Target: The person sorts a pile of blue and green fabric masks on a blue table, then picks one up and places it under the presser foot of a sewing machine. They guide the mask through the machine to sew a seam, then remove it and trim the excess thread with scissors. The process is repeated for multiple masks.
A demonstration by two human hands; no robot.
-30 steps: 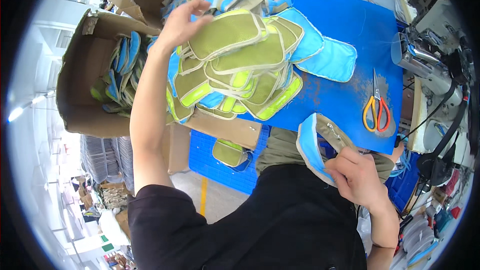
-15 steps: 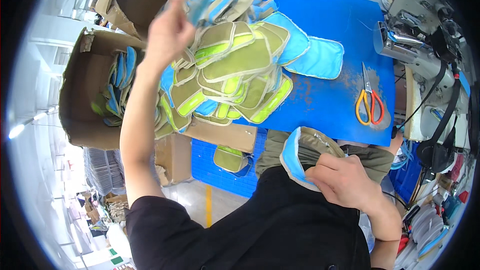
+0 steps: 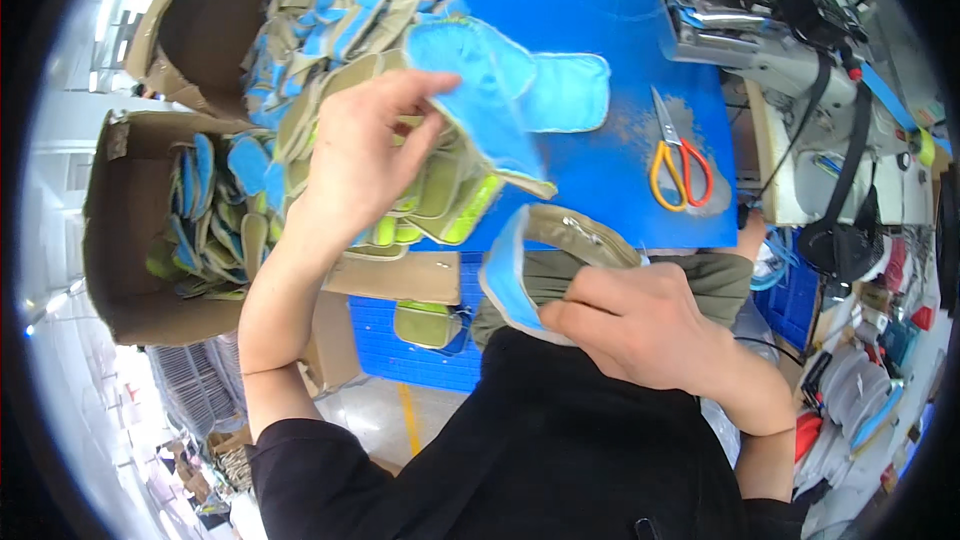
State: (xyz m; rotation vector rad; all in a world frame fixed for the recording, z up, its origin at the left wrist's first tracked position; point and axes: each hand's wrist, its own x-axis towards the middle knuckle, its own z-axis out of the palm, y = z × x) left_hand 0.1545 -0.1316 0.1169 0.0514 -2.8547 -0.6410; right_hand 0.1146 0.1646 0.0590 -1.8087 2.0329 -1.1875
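Observation:
My left hand (image 3: 372,145) is closed on the edge of a fabric panel (image 3: 485,105) with a blue face and pale edging, lifted above the pile. Beneath it lies a heap of olive and lime-green fabric panels (image 3: 440,185). In front of my lap, my right hand (image 3: 650,325) grips a curved olive fabric band (image 3: 575,230) with a zipper and light-blue lining. The band stands in a loop, and my fingers hide part of it. Another blue panel (image 3: 575,90) lies flat on the blue table (image 3: 625,190).
Scissors (image 3: 668,122) with orange and red handles rest at the table's right. Beyond them stands a sewing machine (image 3: 735,45). A heap of blue-lined olive bands (image 3: 330,15) lies at the back left, near a cardboard box (image 3: 115,260) holding similar pieces. A blue crate (image 3: 375,340) sits below.
My left hand has come back from the far heap, nearer and to the right, and now holds up the blue panel. My right hand keeps the band. The whole view has shifted.

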